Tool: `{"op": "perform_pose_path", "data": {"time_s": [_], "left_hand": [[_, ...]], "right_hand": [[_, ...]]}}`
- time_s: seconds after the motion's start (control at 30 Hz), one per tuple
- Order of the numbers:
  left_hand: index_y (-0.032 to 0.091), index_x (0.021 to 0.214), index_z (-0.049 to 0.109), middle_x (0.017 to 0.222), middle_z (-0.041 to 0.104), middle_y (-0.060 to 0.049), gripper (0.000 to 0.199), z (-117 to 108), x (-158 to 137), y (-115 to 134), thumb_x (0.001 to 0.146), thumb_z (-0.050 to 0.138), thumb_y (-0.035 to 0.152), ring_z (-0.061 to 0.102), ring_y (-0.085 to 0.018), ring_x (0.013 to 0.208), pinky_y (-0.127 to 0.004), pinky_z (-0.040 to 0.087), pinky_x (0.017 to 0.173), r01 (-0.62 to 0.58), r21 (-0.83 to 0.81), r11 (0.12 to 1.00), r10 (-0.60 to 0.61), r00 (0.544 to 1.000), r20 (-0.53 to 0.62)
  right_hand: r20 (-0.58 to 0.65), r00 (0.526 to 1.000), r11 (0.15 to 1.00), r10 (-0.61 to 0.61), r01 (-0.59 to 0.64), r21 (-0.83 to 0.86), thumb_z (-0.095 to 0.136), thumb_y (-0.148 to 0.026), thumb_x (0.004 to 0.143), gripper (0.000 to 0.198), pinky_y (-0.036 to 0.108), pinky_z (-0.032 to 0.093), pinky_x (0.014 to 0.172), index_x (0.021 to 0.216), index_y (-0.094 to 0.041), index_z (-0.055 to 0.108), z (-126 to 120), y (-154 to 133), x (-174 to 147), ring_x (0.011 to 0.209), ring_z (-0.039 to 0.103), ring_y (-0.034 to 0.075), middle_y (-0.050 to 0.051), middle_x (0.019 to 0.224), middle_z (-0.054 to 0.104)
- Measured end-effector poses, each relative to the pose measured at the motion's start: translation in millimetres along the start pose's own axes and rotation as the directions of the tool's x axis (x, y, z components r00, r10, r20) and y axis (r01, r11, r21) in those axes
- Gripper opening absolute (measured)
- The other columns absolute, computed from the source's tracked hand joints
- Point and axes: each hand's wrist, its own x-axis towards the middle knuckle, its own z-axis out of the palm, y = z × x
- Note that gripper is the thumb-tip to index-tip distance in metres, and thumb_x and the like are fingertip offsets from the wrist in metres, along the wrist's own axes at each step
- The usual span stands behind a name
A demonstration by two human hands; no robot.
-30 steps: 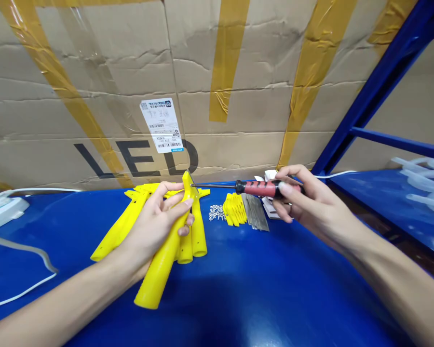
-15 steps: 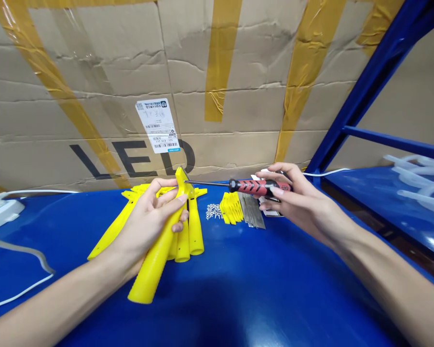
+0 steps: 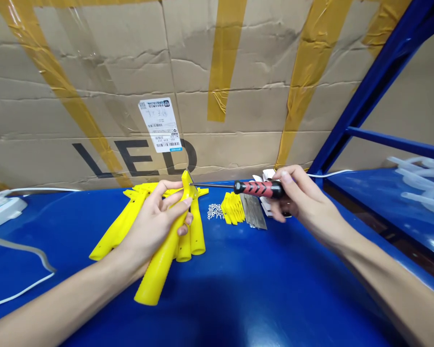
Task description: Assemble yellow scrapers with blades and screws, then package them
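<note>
Right hand [image 3: 303, 193] shifting back along red-black screwdriver [image 3: 258, 188], fingers now gripping butt end; I'm reading this as regrip between turns. Left hand [image 3: 162, 209] clamping yellow plastic handle [image 3: 158, 272] above blue table [image 3: 256, 294], screwdriver tip sitting at its head.

1. A glossy blue worktop [image 3: 260, 289] fills the foreground, catching soft light.
2. Creased cardboard [image 3: 264, 62] stands behind it, banded with amber tape [image 3: 226, 58] and bearing a white label [image 3: 161, 124].
3. A blue frame [image 3: 369, 91] rises at right.
</note>
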Motion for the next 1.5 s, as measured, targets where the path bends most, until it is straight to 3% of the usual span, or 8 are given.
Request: {"op": "perform_pose_path", "data": {"time_s": [0.37,0.53,0.67,0.83,0.97,1.13,1.27,1.5], "left_hand": [[0.025,0.105,0.050,0.072,0.062,0.003,0.032,-1.7,1.3,0.9,0.084,0.074,0.020,0.050,-0.004,0.047,-0.013,0.043,0.046,-0.043,0.004,0.999,0.043,0.999,-0.015],[0.024,0.103,0.050,0.078,0.062,0.002,0.035,1.8,0.6,1.8,0.081,0.077,0.018,0.054,-0.006,0.051,-0.014,0.042,0.043,-0.017,-0.027,0.999,0.017,1.000,-0.021],[0.025,0.105,0.052,0.082,0.062,0.002,0.036,0.0,1.0,1.7,0.080,0.078,0.019,0.056,-0.007,0.056,-0.013,0.043,0.044,-0.058,-0.011,0.998,0.058,0.998,-0.031],[0.025,0.104,0.050,0.082,0.062,0.002,0.034,0.2,1.3,1.1,0.082,0.075,0.018,0.054,-0.006,0.052,-0.014,0.042,0.043,-0.025,-0.023,0.999,0.025,0.999,-0.024],[0.024,0.103,0.050,0.080,0.062,0.003,0.033,3.4,1.2,0.8,0.083,0.074,0.016,0.054,-0.006,0.054,-0.013,0.042,0.043,-0.029,-0.012,0.999,0.029,0.998,-0.047],[0.024,0.104,0.048,0.077,0.060,0.005,0.030,5.8,-0.1,0.3,0.086,0.070,0.013,0.052,-0.004,0.048,-0.013,0.041,0.043,0.025,-0.015,1.000,-0.025,0.999,-0.037],[0.024,0.104,0.048,0.081,0.064,0.003,0.030,5.0,0.0,1.4,0.087,0.069,0.013,0.050,-0.003,0.046,-0.013,0.040,0.043,-0.001,-0.011,1.000,0.001,0.998,-0.055],[0.025,0.105,0.049,0.073,0.062,0.005,0.033,2.3,0.5,3.2,0.084,0.073,0.019,0.049,-0.004,0.045,-0.014,0.041,0.044,-0.042,0.020,0.999,0.042,0.999,-0.018]], "right_hand": [[0.090,0.996,0.991,0.018,-0.030,0.132,0.070,-0.048,0.091,0.033,0.030,0.056,0.063,0.112,-0.030,0.053,4.8,3.7,1.8,0.069,0.065,0.014,0.000,0.091,0.064],[-0.021,1.000,1.000,-0.006,0.006,-0.008,0.055,-0.057,0.098,0.031,0.021,0.036,0.039,0.096,-0.026,0.055,1.8,3.8,1.2,0.040,0.046,0.007,-0.005,0.066,0.056],[0.086,0.996,0.995,0.007,-0.016,0.097,0.075,-0.047,0.087,0.034,0.029,0.057,0.066,0.109,-0.029,0.058,-0.1,4.0,0.6,0.073,0.068,0.015,0.000,0.094,0.065],[-0.004,1.000,0.999,-0.006,0.007,0.037,0.057,-0.055,0.098,0.028,0.021,0.036,0.039,0.097,-0.027,0.054,3.7,3.9,1.2,0.040,0.046,0.007,-0.006,0.066,0.056],[0.079,0.996,0.984,0.031,-0.044,0.174,0.077,-0.044,0.086,0.032,0.027,0.055,0.062,0.106,-0.029,0.057,3.8,1.6,1.1,0.075,0.066,0.014,0.000,0.098,0.064],[-0.026,1.000,1.000,0.003,-0.002,0.023,0.060,-0.054,0.096,0.029,0.020,0.032,0.037,0.094,-0.026,0.053,1.6,3.5,2.5,0.039,0.043,0.005,-0.005,0.072,0.057],[0.075,0.997,0.991,0.025,-0.034,0.127,0.075,-0.045,0.087,0.033,0.027,0.054,0.061,0.107,-0.028,0.055,2.7,3.6,2.1,0.073,0.065,0.014,0.000,0.091,0.063],[0.041,0.998,0.997,0.041,-0.044,0.056,0.059,-0.055,0.096,0.030,0.023,0.041,0.044,0.100,-0.026,0.054,4.3,3.6,0.8,0.047,0.051,0.009,-0.003,0.075,0.060]]}}
